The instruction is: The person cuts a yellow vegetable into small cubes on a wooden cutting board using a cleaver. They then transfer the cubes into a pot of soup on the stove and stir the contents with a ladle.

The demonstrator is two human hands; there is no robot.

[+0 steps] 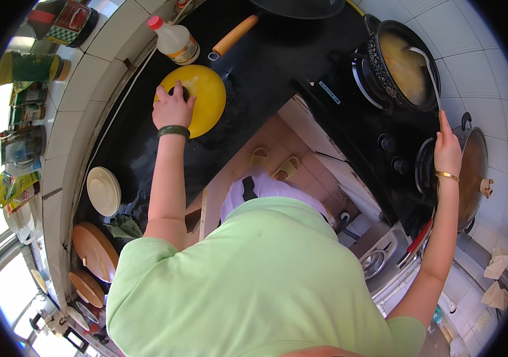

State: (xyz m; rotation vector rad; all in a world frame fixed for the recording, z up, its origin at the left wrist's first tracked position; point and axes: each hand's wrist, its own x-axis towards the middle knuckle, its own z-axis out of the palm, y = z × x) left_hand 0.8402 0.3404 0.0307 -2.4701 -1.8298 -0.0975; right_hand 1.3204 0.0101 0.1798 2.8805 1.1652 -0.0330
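My left hand (174, 107), a dark green bangle at its wrist, rests spread over the black knob of a yellow pot lid (209, 101). The lid lies on the black countertop (254, 85). At the right, my right hand (448, 149) holds the handle of a metal ladle (432, 78). The ladle's head dips into yellowish, steaming contents of a speckled black pot (375, 67), which stands on a burner of the black gas stove (343, 120). Behind the yellow lid stands a white plastic bottle (173, 42) with a red cap.
A wooden-handled pan (236, 35) lies near the bottle. A lidded wok (472, 174) sits on the nearer burner. Stacked pale plates (103, 192), a green cloth (123, 226) and wooden boards (94, 251) lie at left. Jars and bottles (24, 145) line the windowsill; a sink (385, 254) is lower right.
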